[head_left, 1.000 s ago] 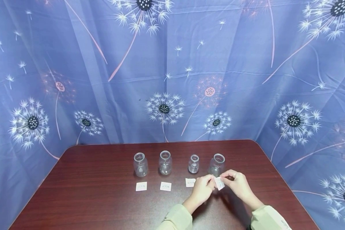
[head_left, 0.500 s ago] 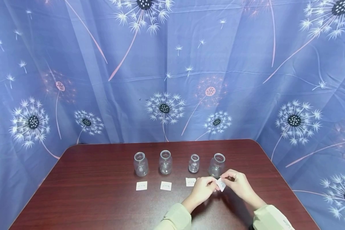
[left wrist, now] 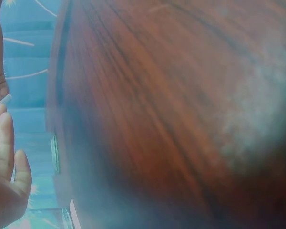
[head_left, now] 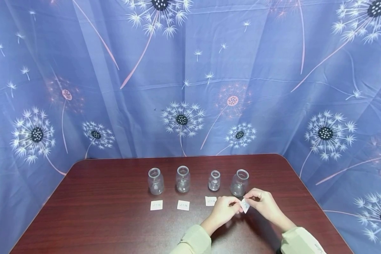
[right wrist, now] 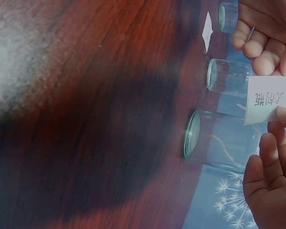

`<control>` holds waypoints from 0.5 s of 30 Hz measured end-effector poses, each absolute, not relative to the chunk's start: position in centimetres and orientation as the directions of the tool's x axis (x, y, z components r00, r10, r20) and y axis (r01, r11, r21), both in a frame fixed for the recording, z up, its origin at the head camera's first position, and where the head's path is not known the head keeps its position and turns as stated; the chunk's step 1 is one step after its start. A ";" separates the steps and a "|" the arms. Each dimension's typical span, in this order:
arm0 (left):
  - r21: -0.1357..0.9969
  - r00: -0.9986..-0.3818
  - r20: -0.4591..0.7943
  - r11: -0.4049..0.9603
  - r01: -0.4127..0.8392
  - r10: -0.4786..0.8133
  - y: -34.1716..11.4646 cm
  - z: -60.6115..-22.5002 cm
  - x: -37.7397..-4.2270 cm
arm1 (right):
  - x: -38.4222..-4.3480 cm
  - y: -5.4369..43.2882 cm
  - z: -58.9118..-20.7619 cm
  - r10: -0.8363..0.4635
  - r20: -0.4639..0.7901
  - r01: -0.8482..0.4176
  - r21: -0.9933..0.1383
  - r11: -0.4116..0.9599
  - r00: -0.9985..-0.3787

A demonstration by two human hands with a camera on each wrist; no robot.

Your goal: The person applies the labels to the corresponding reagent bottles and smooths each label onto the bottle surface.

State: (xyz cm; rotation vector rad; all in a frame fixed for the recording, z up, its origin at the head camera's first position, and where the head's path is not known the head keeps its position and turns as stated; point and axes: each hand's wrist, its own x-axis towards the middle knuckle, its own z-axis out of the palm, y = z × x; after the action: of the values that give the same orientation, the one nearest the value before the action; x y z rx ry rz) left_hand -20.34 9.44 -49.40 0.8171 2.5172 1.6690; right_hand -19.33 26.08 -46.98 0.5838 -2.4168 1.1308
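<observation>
Between both hands is a small white paper label [head_left: 245, 206] with handwritten characters, tilted and held up off the table. My right hand [head_left: 264, 204] pinches one edge of it between thumb and index finger, the other fingers loosely bent. On the opposite edge, my left hand [head_left: 223, 210] pinches with thumb and fingertips. In the right wrist view the label [right wrist: 268, 99] shows its writing, with the left hand [right wrist: 271, 36] at the top and the right hand [right wrist: 274, 179] below. Just behind the hands stands a wide clear glass jar [head_left: 240, 183], upright and without a lid.
Left of that jar stand a smaller glass jar [head_left: 214, 181] and two taller ones, one jar [head_left: 182, 180] and another jar [head_left: 155, 181]. White labels lie before them: one label [head_left: 210, 201], a second label [head_left: 183, 205], a third label [head_left: 156, 205]. A blue dandelion curtain [head_left: 130, 116] hangs behind the table [head_left: 108, 218].
The label has turned and shifted slightly right between the fingers, showing a narrower face in the head view. Both hands stay almost in place. The jars and other labels have not moved.
</observation>
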 end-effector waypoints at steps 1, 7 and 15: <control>0.861 -0.866 0.272 0.295 0.414 0.420 9.4 -49.4 -20.3 | -19.3 26.0 -47.0 -0.198 0.527 -0.531 -0.614 0.584 -0.826; 0.837 -0.889 0.330 0.338 0.431 0.317 9.5 -49.6 -20.4 | -19.3 25.8 -47.4 -0.184 0.604 -0.582 -0.569 0.581 -0.775; 0.910 -0.916 0.277 0.226 0.347 0.290 9.7 -49.5 -20.5 | -19.1 25.4 -47.1 -0.162 0.665 -0.618 -0.538 0.573 -0.729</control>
State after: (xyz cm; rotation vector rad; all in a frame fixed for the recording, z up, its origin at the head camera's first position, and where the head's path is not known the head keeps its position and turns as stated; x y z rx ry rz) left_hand -20.47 9.68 -49.53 0.6489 2.4973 1.8765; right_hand -19.14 25.39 -47.09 0.6211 -2.2443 1.0685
